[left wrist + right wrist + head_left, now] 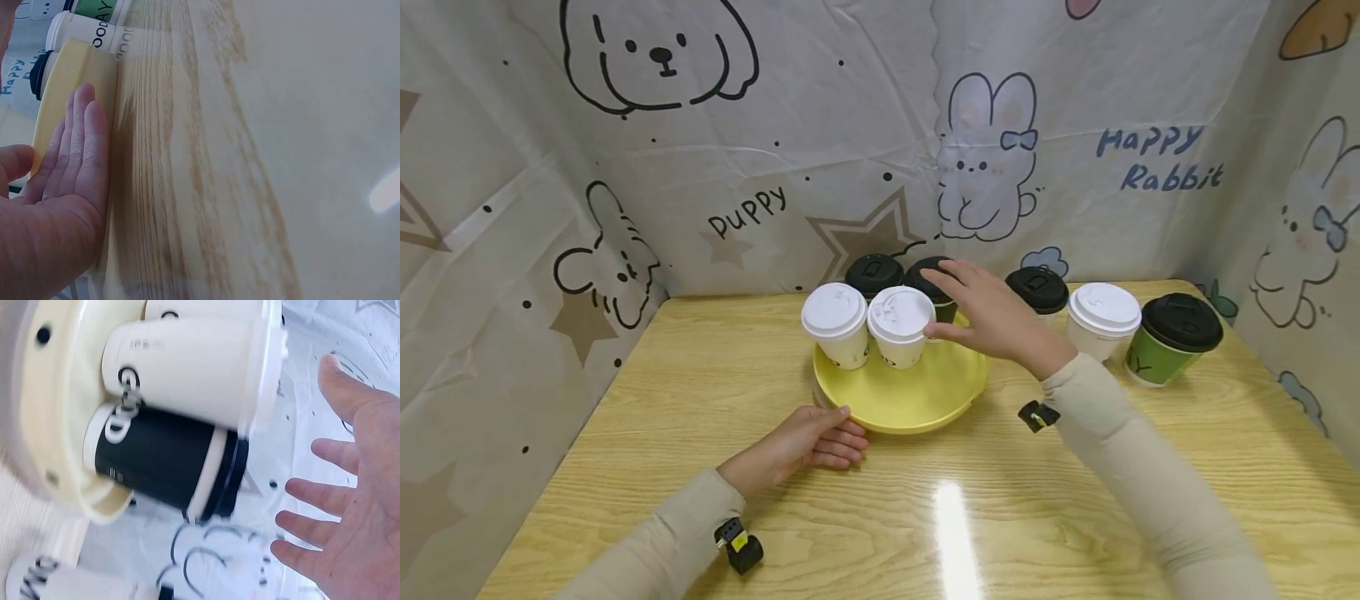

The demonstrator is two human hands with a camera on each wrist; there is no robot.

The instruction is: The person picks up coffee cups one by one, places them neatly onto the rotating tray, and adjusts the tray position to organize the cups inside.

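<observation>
A round yellow tray (917, 408) stands on the table. Toward its back left are two cups with white lids, one on the left (835, 325) and one nearer the middle (901, 329). Behind them stand two black-lidded cups, one (874, 275) partly covered by the white lids. My left hand (811, 440) is at the tray's front left, its thumb at the rim and its straight fingers along the side. Over the tray's right part my right hand (1000, 317) hovers with spread fingers, holding nothing. The right wrist view shows a dark-sleeved cup (162, 459) apart from the fingers.
Right of the tray are a black-lidded cup (1037, 290), a white-lidded cup (1103, 312) and a green cup with a black lid (1172, 342). A printed cloth (850, 125) hangs behind and beside the wooden table (820, 533).
</observation>
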